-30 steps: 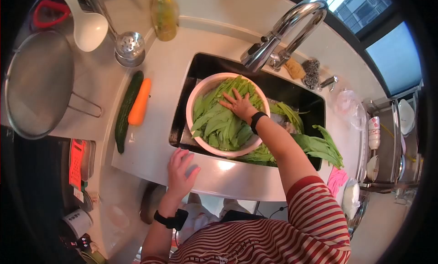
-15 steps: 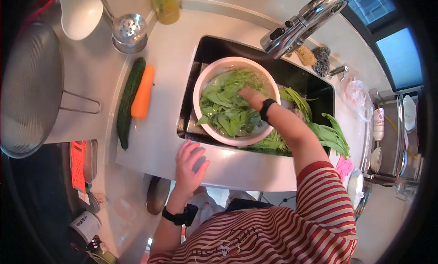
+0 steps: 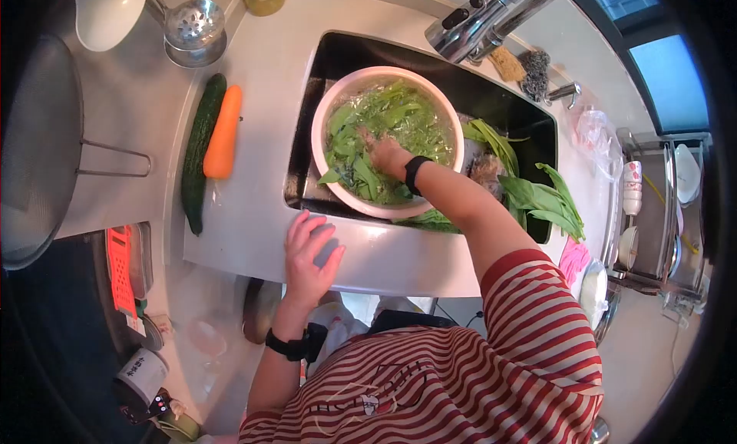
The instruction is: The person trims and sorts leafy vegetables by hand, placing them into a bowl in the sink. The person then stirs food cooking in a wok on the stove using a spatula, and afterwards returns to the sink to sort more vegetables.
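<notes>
A pink-rimmed white basin [image 3: 318, 148] of water stands in the dark sink [image 3: 303, 168]. Green leafy vegetables [image 3: 403, 106] float in it. My right hand [image 3: 386, 154] reaches into the basin, its fingers down among the wet leaves; water and greens hide the fingertips, so their grip does not show. My left hand [image 3: 311, 261] is open at the counter's front edge, fingers spread beside the near left corner of the sink, holding nothing. More long-leaved greens [image 3: 549, 202] lie in the right part of the sink and over its edge.
A cucumber [image 3: 203, 152] and a carrot [image 3: 223, 133] lie on the counter left of the sink. The faucet [image 3: 491, 22] overhangs the sink's back edge, near a scrubbing sponge [image 3: 507, 62] and steel wool [image 3: 535, 74]. A large mesh strainer [image 3: 42, 145] and slotted ladle [image 3: 194, 26] are at left.
My right hand has moved left and toward me through the water, and the leaves have shifted around it. My left hand stays open by the sink edge. The whole view has tilted slightly.
</notes>
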A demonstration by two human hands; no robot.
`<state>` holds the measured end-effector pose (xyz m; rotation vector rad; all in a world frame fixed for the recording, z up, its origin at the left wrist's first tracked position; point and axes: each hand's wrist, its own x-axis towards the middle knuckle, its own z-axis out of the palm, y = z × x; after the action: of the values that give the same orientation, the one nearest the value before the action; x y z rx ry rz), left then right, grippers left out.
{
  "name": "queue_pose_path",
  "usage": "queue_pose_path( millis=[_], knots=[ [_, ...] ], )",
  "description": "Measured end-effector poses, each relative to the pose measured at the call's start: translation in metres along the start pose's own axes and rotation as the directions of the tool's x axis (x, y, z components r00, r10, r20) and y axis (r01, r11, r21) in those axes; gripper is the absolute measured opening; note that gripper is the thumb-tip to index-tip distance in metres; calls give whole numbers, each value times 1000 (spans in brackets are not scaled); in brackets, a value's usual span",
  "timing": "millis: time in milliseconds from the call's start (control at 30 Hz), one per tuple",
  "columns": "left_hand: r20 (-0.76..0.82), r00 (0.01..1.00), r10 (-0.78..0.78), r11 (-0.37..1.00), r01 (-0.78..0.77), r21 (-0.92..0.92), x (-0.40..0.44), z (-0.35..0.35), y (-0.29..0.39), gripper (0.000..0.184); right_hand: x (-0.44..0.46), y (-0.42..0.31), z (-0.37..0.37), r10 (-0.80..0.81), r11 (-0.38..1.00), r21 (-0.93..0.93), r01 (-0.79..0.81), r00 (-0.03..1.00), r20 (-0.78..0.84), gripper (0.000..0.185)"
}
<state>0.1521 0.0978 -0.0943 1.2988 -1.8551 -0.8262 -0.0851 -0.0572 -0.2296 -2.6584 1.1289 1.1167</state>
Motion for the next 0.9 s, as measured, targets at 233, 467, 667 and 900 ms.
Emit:
queue_pose_path(
  millis=[233,467,667,900],
  knots=[
    [9,999,39,999,-38,-12,-2,0,-6,30,-66,19,-52,-32,898,440,13,999,35,38],
    [450,892,-53,989,-16,148,70,-36,38,32,-177,64,-47,396,720,678,-149,890,-225,21],
    [879,475,-31,918,-334,213,177,34,81,36,-291,70,5,608,556,831,-19,691,-391,31],
    [951,120,-286,801,-514,306,221,180,47,90,-433,38,57,859,-16,991,-136,506,83,30]
  ],
)
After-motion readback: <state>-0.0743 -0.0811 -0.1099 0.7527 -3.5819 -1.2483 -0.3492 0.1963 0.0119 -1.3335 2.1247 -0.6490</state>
